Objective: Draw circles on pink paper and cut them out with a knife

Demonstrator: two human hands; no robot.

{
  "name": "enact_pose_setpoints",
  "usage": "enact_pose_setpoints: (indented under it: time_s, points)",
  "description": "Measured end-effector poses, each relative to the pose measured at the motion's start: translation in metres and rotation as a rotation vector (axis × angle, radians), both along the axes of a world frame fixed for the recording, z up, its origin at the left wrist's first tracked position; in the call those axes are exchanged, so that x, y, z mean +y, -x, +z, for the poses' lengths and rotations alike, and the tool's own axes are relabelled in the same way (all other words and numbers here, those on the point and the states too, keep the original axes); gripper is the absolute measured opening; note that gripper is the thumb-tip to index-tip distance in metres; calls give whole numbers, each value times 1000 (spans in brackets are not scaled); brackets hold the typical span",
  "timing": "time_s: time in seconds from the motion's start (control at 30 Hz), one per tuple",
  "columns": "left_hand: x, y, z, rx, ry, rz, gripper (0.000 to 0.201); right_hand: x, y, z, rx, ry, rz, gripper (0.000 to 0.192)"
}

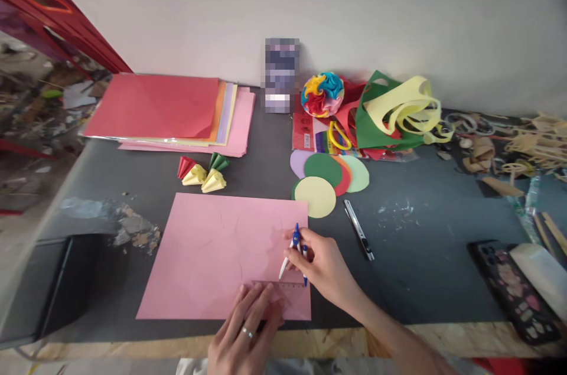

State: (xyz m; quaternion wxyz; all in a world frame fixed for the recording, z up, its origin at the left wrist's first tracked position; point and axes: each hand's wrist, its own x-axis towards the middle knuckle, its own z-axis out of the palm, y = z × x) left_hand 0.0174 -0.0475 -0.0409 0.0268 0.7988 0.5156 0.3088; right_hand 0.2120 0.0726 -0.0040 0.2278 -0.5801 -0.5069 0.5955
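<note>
The right hand (325, 266) pinches a small blue-and-white drawing compass (296, 251) near its top, fingers closed around it, with the two legs spread and their tips down on a large pink sheet of paper (212, 251) lying flat on the dark grey tabletop (425, 245). The compass stands over the sheet's near right corner, just above a clear plastic ruler (283, 286). The ruler is see-through and takes on the pink beneath it, so only its printed scale and right end read clearly; its left part is covered by the left hand (248, 328), which lies flat with fingers spread, pressing ruler and sheet down. A silver ring sits on one of its fingers. The heel of that hand and both forearms are cut off by the bottom edge of the view.

Faint curved lines seem to be drawn on the pink sheet, though they are too pale to make out with any certainty.

Just beyond the sheet's far right corner lies an overlapping cluster of paper circles (330, 177) in yellow, green, red, lilac and pale green. To its right rests a slim black-and-silver utility knife (358, 228). Left of the circles sit small folded paper cones (202, 173) in red, yellow and green. Farther back lies a stack of coloured paper sheets (172, 109), red on top, and a multicoloured paper ball (322, 94) against the wall. A phone in a patterned case (514, 289) lies near the right edge, partly covered.
</note>
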Motion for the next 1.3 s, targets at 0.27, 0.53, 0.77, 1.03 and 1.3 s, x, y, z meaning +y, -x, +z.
enact_pose_setpoints:
  time_s: [0.27, 0.53, 0.77, 1.03, 1.3]
  points:
    - [-1, 0, -1, -20, 18, -3, 28, -1, -1, -3, -28, -22, 9, 31]
    - [4, 4, 9, 134, 27, -71, 48, -8, -2, -2, -74, -209, 51, 55]
    - [2, -2, 10, 213, -14, -81, 49, -17, -5, 3, -174, -406, 0, 29]
    - [-4, -8, 12, 342, -66, -42, 40, -17, -8, 7, -297, -687, -19, 25]
    - [-12, -17, 2, 321, -135, 23, 30, -13, -4, 22, -342, -1119, 263, 26]
